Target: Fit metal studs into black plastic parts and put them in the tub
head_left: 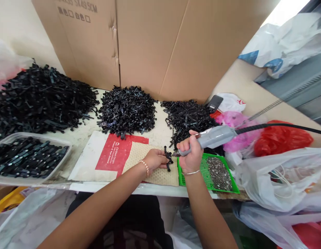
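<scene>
My left hand (156, 159) is closed on a small black plastic part (168, 159) with several short arms, held just above a beige textured mat (139, 164). Wrapped around a grey electric screwdriver (214, 138), my right hand (190, 152) points the tool to the left. The tool's tip meets the black part, or comes very close to it; any screw there is too small to make out. Beside my right hand lies a green perforated tray (199, 169), with many small metal screws (219, 174) heaped at its right side.
Piles of black parts (128, 110) line the back, against a tall cardboard sheet (150, 45). A plastic tub (68, 154) of black pieces stands at left. Plastic bags (282, 138) crowd the right. A black cable (276, 125) and a spring (266, 110) run off rightward from the screwdriver.
</scene>
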`<state>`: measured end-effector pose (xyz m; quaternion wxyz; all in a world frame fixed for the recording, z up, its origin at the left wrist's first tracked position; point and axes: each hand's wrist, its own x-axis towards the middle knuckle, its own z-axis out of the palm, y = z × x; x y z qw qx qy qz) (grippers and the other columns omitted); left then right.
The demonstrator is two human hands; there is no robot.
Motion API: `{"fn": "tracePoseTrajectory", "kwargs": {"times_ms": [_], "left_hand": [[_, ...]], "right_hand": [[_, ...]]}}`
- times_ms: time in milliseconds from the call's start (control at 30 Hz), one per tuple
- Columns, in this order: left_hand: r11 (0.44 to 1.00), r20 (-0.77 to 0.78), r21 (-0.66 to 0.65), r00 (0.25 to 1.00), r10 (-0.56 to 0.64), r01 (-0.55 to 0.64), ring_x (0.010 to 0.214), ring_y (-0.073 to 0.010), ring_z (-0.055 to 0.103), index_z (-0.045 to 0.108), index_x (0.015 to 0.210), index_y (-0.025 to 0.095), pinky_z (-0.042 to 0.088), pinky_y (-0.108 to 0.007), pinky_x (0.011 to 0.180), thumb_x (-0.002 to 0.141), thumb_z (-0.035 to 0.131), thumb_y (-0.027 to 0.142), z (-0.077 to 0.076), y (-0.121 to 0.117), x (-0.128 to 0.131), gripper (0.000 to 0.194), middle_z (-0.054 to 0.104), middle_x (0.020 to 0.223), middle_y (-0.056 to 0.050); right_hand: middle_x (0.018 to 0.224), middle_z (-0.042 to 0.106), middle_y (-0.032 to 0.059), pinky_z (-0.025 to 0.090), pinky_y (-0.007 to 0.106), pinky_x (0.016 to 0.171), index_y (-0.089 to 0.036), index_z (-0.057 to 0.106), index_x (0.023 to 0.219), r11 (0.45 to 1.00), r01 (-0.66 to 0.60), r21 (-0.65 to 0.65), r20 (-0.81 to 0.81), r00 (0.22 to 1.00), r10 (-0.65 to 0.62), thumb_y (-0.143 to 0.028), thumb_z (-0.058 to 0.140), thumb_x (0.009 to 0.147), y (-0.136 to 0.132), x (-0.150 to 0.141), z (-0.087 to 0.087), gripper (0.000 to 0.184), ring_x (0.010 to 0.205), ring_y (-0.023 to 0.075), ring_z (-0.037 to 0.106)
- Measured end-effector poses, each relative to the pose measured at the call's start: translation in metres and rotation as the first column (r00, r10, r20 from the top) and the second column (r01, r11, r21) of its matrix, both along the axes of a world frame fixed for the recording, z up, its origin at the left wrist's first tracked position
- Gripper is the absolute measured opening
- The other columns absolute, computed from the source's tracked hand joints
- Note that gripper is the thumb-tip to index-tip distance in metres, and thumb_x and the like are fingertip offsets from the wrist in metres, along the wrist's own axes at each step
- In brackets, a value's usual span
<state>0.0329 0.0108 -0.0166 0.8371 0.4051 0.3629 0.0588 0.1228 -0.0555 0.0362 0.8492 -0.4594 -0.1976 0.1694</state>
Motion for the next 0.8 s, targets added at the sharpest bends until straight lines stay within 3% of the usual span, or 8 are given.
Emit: {"fn": "tracePoseTrajectory", "kwargs": {"times_ms": [200,800], "left_hand": [[1.0,0.029,0.004,0.999,-0.016,0.015,0.054,-0.0099,0.059,0.063,0.068,0.008,0.055,-0.022,0.056,0.065,0.062,-0.007,-0.002,0.001,0.0,0.015,0.061,0.061,-0.002],[1.0,0.013,0.014,1.0,-0.001,0.001,0.053,-0.0096,0.059,0.064,0.068,0.01,0.054,-0.02,0.054,0.062,0.068,-0.004,-0.002,0.0,0.0,0.016,0.062,0.06,-0.001]], "right_hand": [[0.044,0.035,-0.0116,0.034,0.019,0.044,-0.02,0.056,0.088,1.0,0.011,-0.026,0.004,1.0,-0.011,-0.037,0.07,0.07,0.011,-0.005,-0.013,0.028,0.038,0.0062,0.031],[0.045,0.035,-0.0119,0.034,0.02,0.045,-0.021,0.052,0.089,0.998,0.027,-0.057,0.033,0.999,-0.025,-0.04,0.069,0.07,0.007,-0.004,-0.019,0.032,0.039,0.0061,0.031]]}}
